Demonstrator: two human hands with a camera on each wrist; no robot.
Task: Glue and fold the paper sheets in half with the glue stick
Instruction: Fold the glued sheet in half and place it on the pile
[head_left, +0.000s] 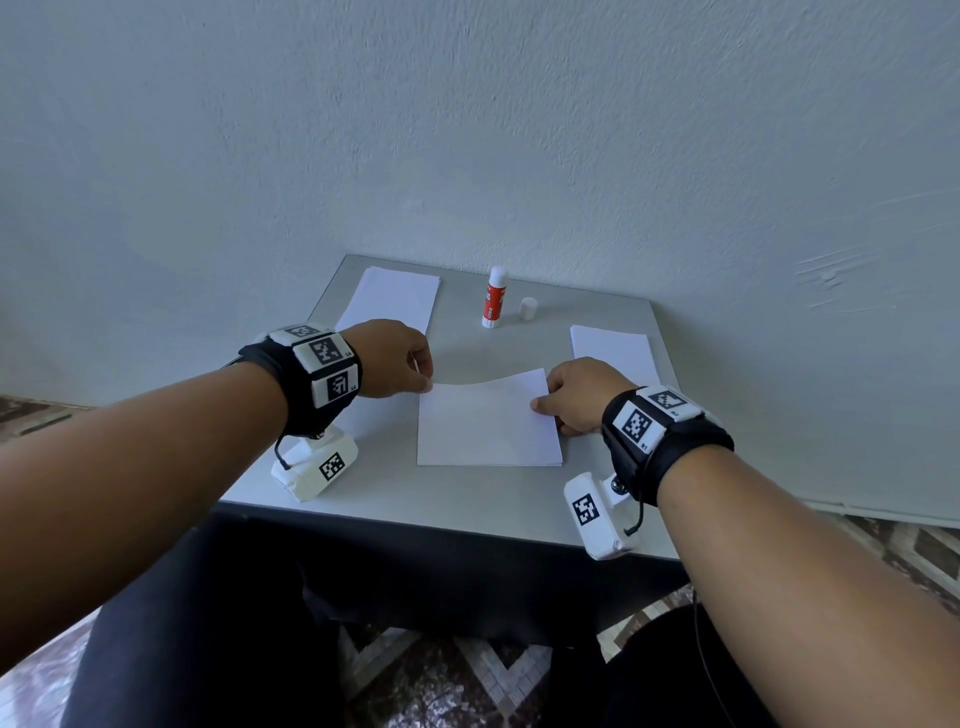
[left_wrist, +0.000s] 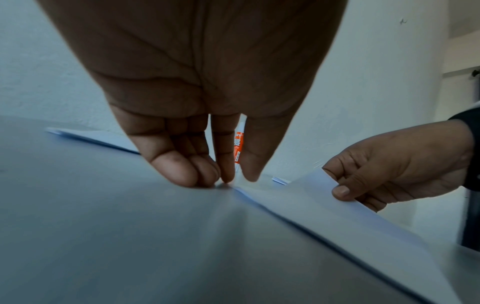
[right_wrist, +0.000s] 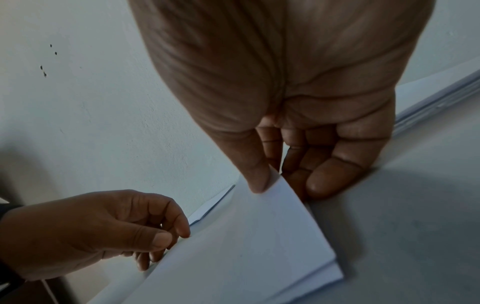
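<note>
A white paper sheet (head_left: 488, 426) lies doubled over at the table's middle, with two layers showing at its near edge. Its far edge is raised and sags between my hands. My left hand (head_left: 423, 375) pinches the far-left corner with thumb and fingertips (left_wrist: 227, 176). My right hand (head_left: 546, 399) pinches the far-right corner, with the thumb (right_wrist: 257, 181) on top and the fingers underneath. The red and white glue stick (head_left: 493, 297) stands upright and uncapped at the back. Its white cap (head_left: 528, 307) stands just to the right of it.
A stack of white sheets (head_left: 389, 301) lies at the far left of the grey table (head_left: 415, 499), and another stack (head_left: 615, 348) lies at the right behind my right hand. A pale wall rises behind the table. My legs are under its near edge.
</note>
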